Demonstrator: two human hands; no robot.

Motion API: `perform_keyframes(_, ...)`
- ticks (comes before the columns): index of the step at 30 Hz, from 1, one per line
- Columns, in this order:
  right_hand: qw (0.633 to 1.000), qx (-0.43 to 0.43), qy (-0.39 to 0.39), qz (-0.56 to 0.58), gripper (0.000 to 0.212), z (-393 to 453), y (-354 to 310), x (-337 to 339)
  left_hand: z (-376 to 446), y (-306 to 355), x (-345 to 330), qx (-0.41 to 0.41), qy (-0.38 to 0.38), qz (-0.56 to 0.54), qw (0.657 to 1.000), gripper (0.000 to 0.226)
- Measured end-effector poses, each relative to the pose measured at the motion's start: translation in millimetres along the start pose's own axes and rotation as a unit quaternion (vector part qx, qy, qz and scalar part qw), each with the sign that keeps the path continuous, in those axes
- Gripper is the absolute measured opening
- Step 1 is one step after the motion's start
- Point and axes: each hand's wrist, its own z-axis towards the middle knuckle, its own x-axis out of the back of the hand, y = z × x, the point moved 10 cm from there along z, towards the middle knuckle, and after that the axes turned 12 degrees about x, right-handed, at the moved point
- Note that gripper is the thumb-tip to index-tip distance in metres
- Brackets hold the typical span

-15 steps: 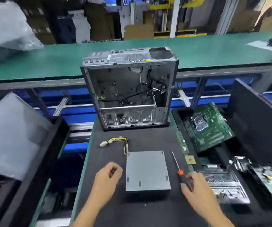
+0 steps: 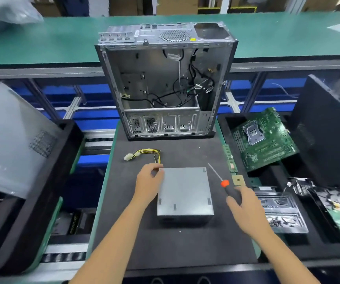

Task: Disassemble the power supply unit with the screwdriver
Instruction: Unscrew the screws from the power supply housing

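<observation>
A: Biggest item first. Case (image 2: 165, 78) stands open, well beyond both hands, side off, loose black cables inside.

B: Noted. Right of the right hand?

A: Black bin (image 2: 287, 251) with a green board (image 2: 267, 140) leaning in it, past the fingertips. Metal parts lie closer in.

B: And the PSU?

A: PSU (image 2: 184, 191) lies flat on the mat (image 2: 165, 247) between the two hands, grey lid up. Left hand (image 2: 149, 184) is at its far left corner, fingers curled onto the edge, gripping it.

B: Its cable?

A: Yellow-black cable (image 2: 144, 153) runs off just beyond the left hand, white plug at the end.

B: Right hand?

A: Right hand (image 2: 245, 208) holds the screwdriver (image 2: 224, 183), fingers closed round the black handle. Orange collar and thin shaft stick out past the fingers, tip aimed away and left, beside the PSU's right edge, not touching it.

B: Small things?

A: A RAM stick (image 2: 229, 157) and a CPU chip (image 2: 238, 179) just beyond the right fingertips, on the mat's right edge.
</observation>
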Motion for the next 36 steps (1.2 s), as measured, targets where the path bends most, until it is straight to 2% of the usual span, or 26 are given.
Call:
perform_keyframes(3, 0.997, 0.004, 0.033, 0.071, 0.017, 12, -12, 14, 8, 1, -1, 0.008, -0.028, 0.002, 1.0, 0.009)
perform_keyframes(6, 0.982, -0.04, 0.033, 0.182, 0.017, 20, -11, -7, 3, -12, -7, 0.057, -0.047, -0.057, 0.996, 0.009)
perform_keyframes(9, 0.964, -0.074, 0.013, 0.254, 0.012, 25, -5, -40, -12, -36, -18, 0.128, -0.069, -0.074, 0.987, 0.026)
perform_keyframes(12, 0.963, -0.114, -0.02, 0.245, 0.008, 27, 7, -65, -20, -48, -28, 0.162, -0.09, -0.039, 0.982, 0.042)
perform_keyframes(16, 0.95, -0.152, -0.025, 0.271, 0.013, 29, 16, -77, -18, -45, -25, 0.139, -0.07, -0.017, 0.988, 0.042)
perform_keyframes(19, 0.946, -0.16, -0.035, 0.278, 0.006, 32, 16, -82, -17, -46, -25, 0.139, -0.07, -0.014, 0.988, 0.042)
perform_keyframes(28, 0.947, -0.163, -0.041, 0.274, 0.024, 35, 11, -85, -15, -48, -27, 0.148, -0.07, -0.039, 0.986, 0.043)
perform_keyframes(33, 0.945, -0.168, -0.036, 0.277, 0.02, 35, 9, -85, -16, -46, -25, 0.141, -0.076, -0.056, 0.985, 0.042)
perform_keyframes(36, 0.927, -0.178, -0.04, 0.329, 0.016, 36, 3, -87, -18, -49, -23, 0.157, -0.091, -0.079, 0.98, 0.049)
